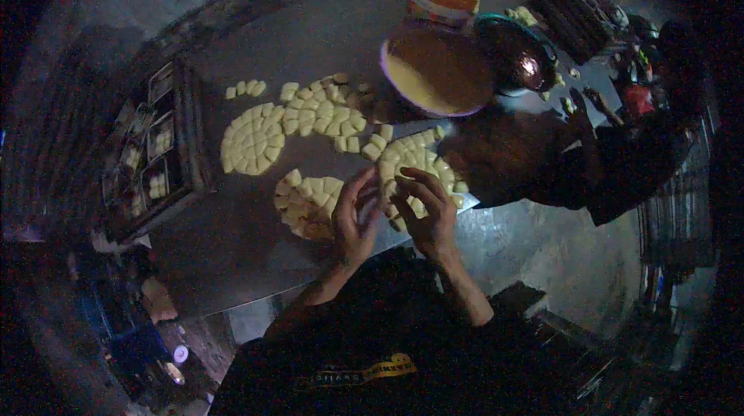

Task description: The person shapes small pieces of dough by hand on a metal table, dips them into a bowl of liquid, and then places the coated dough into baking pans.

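While the dim light hides detail, take the purple-rimmed basin (411, 87) as your landmark on the grey table (318, 36). Your hands are both on the near side of it, close together. Your left hand (356, 211) stands below and left of the basin, fingers raised close together at the left edge of a scored dough round (415, 154); you might have a piece there, cannot tell. Your right hand (428, 213) is straight below the basin, fingers bent over the same round, tips pointing toward your left hand; whether they grip a piece, cannot tell either. That round lies just below the basin, cut into small pale blocks, its near part covered by your hands. Left of the basin: a spread of cut dough pieces (318, 114), then a second scored round (252, 137), with a short row of pieces (246, 90) beyond it. Below-left of the basin, beside your left hand, a third cut portion (314, 197), partly shadowed. Far left of the basin, a dark compartmented tray (191, 145) with pale lumps inside. Just behind the basin, an orange bucket (430, 13); at its right, a dark shiny bowl (510, 60). Farther right of the basin, a co-worker's hand (575, 103).
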Demonstrator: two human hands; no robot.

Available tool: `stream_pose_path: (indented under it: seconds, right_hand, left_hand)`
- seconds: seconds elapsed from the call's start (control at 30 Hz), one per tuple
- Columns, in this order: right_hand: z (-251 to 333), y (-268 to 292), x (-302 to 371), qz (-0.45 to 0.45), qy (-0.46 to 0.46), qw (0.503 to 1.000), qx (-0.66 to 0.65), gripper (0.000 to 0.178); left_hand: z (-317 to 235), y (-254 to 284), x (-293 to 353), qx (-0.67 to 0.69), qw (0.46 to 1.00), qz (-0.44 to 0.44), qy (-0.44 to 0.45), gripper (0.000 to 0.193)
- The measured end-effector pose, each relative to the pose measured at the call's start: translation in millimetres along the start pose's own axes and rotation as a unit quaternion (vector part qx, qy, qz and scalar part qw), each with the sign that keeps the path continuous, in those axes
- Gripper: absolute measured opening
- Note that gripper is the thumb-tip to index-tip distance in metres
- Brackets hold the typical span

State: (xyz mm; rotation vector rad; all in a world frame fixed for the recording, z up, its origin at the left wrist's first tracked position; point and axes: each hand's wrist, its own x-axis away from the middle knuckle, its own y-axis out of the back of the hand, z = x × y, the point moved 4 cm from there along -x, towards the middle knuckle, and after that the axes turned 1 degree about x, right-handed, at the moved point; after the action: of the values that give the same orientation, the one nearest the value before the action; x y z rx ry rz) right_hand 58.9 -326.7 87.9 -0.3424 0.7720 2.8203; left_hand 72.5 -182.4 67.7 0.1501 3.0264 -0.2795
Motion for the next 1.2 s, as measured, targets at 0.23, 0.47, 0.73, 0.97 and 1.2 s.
stream_pose_path:
  seconds: [0.23,0.47,0.73,0.97,1.2]
  right_hand:
    - [-34,36,48,0.114,-0.173,0.893,-0.4,0.019]
    - [-6,47,23,0.317,-0.182,0.804,-0.469,0.019]
    - [-126,36,-179,0.182,0.09,0.972,0.117,0.046]
    - [-136,3,-239,0.385,0.048,0.807,0.445,0.044]
    - [-203,18,-198,0.185,-0.268,0.916,-0.236,0.042]
  left_hand:
    - [-16,-50,-8,-0.223,0.865,0.26,-0.367,0.037]
    - [-3,-60,5,-0.059,0.951,0.246,-0.176,0.057]
    - [58,-33,-25,0.009,0.999,0.05,0.002,0.096]
    - [65,2,-2,0.028,0.998,-0.008,0.049,0.086]
    - [77,42,15,0.075,0.993,-0.03,0.086,0.071]
